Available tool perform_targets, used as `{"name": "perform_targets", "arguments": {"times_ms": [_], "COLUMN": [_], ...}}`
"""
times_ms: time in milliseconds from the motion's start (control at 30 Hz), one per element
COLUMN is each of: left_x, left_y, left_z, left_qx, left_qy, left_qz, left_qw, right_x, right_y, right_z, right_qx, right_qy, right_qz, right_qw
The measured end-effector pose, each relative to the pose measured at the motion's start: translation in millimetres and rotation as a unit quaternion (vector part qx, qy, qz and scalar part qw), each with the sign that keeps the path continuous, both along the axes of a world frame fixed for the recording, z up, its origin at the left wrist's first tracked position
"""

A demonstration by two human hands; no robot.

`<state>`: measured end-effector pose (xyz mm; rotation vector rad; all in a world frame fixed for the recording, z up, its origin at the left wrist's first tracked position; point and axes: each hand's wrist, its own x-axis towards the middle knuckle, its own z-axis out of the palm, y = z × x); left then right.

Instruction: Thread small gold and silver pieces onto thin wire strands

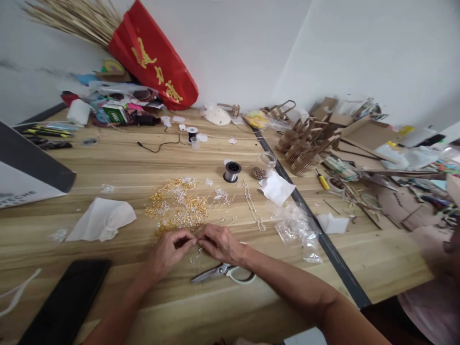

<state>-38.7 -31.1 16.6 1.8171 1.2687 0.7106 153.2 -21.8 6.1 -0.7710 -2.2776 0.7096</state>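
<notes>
My left hand and my right hand meet at their fingertips, both closed in a pinch. What they grip is too small to make out. Just below the fingertips is a thin strand with small clear beads; I cannot tell if it is attached. Under my right wrist lie scissors with pale handles, blades pointing left. A pile of gold and clear beaded pieces spreads right beyond my hands. Farther off stands a spool of fine wire, and a beaded chain lies to the right.
A white tissue and a black phone lie at left. To the right are a jar of beads, a white paper and clear plastic bags. Small woven baskets stand beyond a dark strip. Another person sits at far right.
</notes>
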Motion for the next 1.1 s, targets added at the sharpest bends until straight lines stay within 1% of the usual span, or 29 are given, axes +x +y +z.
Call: {"name": "perform_targets", "arguments": {"times_ms": [133,300,367,500,600,667,733,833,1000,1100], "left_x": [-2.1,-5.7,-6.2,-5.9,-6.0,-6.4,-7.0,-8.5,-11.8,-13.6], "left_y": [0.1,-0.2,-0.6,-1.2,-1.6,-2.1,-2.7,-3.7,-3.9,-3.9], "left_z": [0.1,2.1,3.2,3.9,1.8,0.4,-0.1,0.7,0.2,-1.7], "left_qx": [0.011,0.000,-0.003,-0.020,-0.026,-0.030,-0.038,-0.037,-0.020,-0.014], "left_qy": [0.025,0.036,0.037,0.038,0.034,0.032,0.030,0.029,0.040,0.046], "left_qz": [0.013,0.017,0.019,0.016,0.016,0.011,0.002,0.000,-0.018,-0.029], "left_qw": [1.000,0.999,0.999,0.999,0.999,0.999,0.999,0.999,0.999,0.998], "right_x": [-0.4,0.5,3.1,11.7,19.0,24.7,32.3,48.0,75.0,80.7], "right_y": [-1.2,-2.2,-0.9,6.5,14.1,19.3,24.9,35.3,56.1,65.1], "right_z": [3.0,3.7,6.9,20.4,30.7,35.2,37.9,39.4,41.2,44.7], "right_qx": [-0.002,0.008,0.016,0.016,0.030,0.047,0.068,0.086,0.078,0.071], "right_qy": [-0.002,0.020,0.011,-0.051,-0.121,-0.178,-0.244,-0.316,-0.388,-0.407], "right_qz": [-0.005,-0.029,-0.035,-0.040,-0.051,-0.062,-0.076,-0.104,-0.165,-0.189], "right_qw": [1.000,0.999,0.999,0.998,0.991,0.981,0.964,0.939,0.903,0.891]}}
